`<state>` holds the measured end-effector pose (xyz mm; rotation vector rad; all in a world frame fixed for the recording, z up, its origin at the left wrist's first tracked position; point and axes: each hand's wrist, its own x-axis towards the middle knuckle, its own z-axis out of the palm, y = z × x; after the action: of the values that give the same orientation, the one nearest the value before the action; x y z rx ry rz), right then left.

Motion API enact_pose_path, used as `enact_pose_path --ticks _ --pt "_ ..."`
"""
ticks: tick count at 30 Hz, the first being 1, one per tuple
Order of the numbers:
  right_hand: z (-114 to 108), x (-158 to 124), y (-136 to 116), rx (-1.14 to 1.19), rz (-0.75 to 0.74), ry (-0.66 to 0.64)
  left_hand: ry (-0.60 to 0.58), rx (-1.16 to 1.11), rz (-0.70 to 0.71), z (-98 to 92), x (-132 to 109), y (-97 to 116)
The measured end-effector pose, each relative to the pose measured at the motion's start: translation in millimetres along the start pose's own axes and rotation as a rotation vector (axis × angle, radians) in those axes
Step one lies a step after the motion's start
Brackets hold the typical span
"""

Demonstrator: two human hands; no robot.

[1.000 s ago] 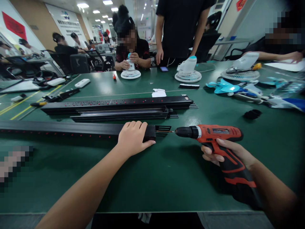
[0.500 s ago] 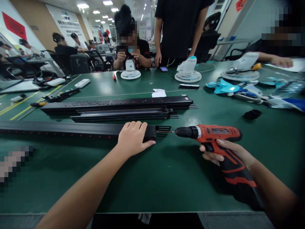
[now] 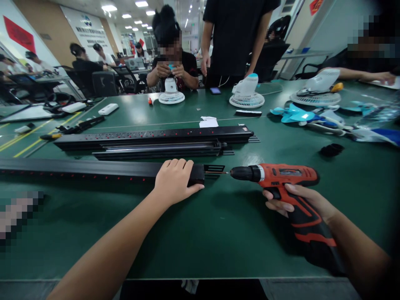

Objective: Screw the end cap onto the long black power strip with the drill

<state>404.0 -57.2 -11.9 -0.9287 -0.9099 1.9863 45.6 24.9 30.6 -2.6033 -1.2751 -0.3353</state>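
My left hand (image 3: 173,181) is wrapped over the right end of a long black power strip (image 3: 103,170) with red marks along its front side, lying on the green table. My right hand (image 3: 301,200) grips the handle of a red and black cordless drill (image 3: 287,173), index finger by the trigger. The drill lies level and points left. Its thin bit (image 3: 218,172) reaches to the slotted bracket (image 3: 214,168) at the strip's end; where the tip meets the strip is hard to make out.
Beyond lie another black power strip (image 3: 156,135) and a black channel piece (image 3: 162,151). White fans (image 3: 246,96) stand at the back, with blue fan blades (image 3: 292,112) on the right. A small black object (image 3: 331,150) lies right of the drill. Across the table a person (image 3: 175,62) handles a small part.
My hands, the drill and the power strip stay almost where they were. Across the table, the seated person's hands have shifted slightly, and the standing person's hand has lifted a little.
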Motion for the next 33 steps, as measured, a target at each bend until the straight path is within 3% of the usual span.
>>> enact_pose_path --ticks 13,33 --pt "-7.3 -0.6 2.7 0.046 0.006 -0.02 -0.004 0.002 0.001 -1.3 0.2 0.1" --pt "1.9 -1.5 -0.8 -0.02 0.009 0.021 0.011 0.019 0.012 -0.6 0.6 -0.2"
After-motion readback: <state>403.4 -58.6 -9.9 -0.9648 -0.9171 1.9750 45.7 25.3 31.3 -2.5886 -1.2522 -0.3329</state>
